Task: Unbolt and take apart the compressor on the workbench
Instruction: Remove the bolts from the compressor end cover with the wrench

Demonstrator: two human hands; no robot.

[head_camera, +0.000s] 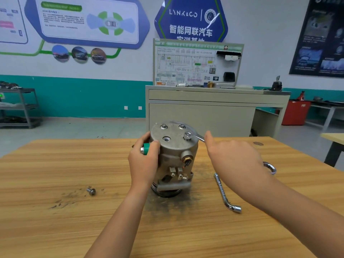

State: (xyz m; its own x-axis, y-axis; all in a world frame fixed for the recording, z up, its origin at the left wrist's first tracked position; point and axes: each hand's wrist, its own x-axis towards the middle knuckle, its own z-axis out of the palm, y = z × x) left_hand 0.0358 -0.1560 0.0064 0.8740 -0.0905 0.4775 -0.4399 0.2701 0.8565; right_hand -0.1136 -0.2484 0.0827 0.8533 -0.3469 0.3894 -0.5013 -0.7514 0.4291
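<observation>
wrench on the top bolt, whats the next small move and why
Probably swing the wrench a part-turn to loosen the top bolt it sits on. The right hand lies on its handle, the left hand braces the compressor, one hole in the top is empty and a loose bolt lies on the bench, so this one looks next.

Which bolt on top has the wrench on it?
The front right bolt on the compressor, nearest the right hand. The wrench sits round it; the back left bolt and back right bolt are bare.
</observation>
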